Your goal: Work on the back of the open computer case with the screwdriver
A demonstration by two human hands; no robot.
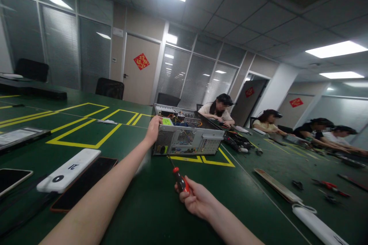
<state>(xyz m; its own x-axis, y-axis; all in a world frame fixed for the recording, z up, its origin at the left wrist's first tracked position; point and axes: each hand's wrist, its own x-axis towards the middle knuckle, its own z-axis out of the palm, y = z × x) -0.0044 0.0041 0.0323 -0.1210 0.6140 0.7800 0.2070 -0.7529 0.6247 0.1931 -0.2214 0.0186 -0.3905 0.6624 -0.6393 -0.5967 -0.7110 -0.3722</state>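
An opened desktop computer case lies on its side on the green table, its back panel with ports and vent holes facing me. My left hand is closed on the case's upper left corner, beside a yellow-green label on the part inside. Colored cables show within the case. In my right hand is a screwdriver with a red and black handle, fingers wrapped around it. Its thin shaft points up toward the lower edge of the back panel; whether the tip touches it I cannot tell.
Left of me lie a white power bank, a dark phone and a hard drive. Black cables sit right of the case. Red-handled pliers and a white device are farther right. Several people work across the table.
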